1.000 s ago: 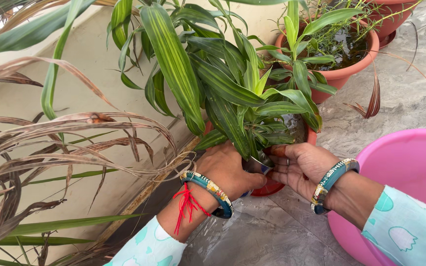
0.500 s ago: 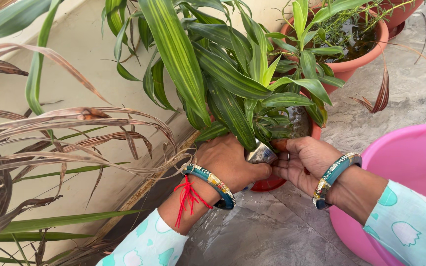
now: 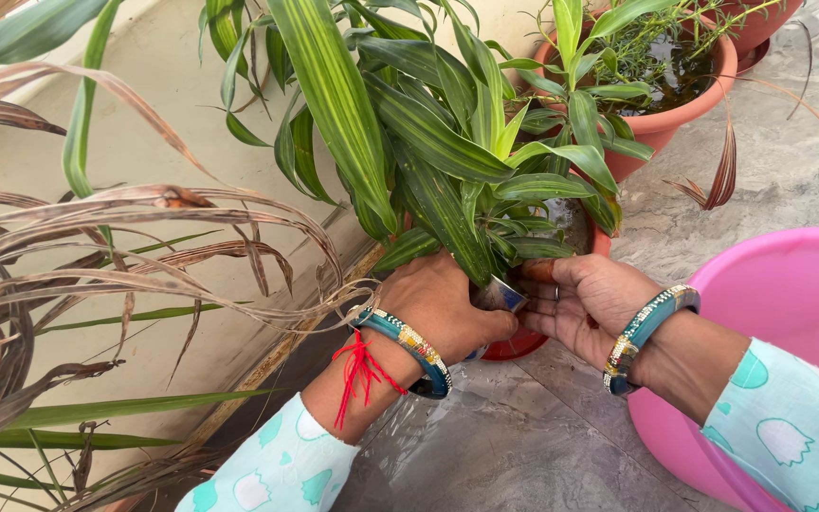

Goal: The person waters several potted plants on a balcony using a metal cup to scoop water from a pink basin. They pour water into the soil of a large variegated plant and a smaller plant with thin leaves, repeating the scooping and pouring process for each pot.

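From my seat at the feed, I see my left hand (image 3: 438, 308) wrapped around a small shiny metal cup (image 3: 501, 296), fingers and thumb closed on it, the cup tipped toward the base of the striped green plant (image 3: 419, 142). The cup sits at the rim of the terracotta pot (image 3: 602, 245), tucked just under the lowest leaves, so only a sliver of its silvery side with a bit of blue shows between my fingers and the foliage. My right hand (image 3: 591, 303) is just beside it, palm turned inward and fingers loosely spread, touching the pot's rim near the cup; it grips nothing that I can make out. Both wrists carry teal bangles, and a red thread (image 3: 360, 372) hangs from the left one. The plant itself has long arching leaves, dark green with yellow-green stripes, crowding over the pot so that the soil is mostly hidden. A red saucer (image 3: 514, 346) peeks out beneath the pot on the grey stone floor (image 3: 523, 446), which looks wet near my hands. A pink tub (image 3: 779, 284) stands just beside my right forearm, a second terracotta pot (image 3: 675, 118) with thin green shoots lies beyond, and dry brown fronds (image 3: 97, 275) fan out on the left.
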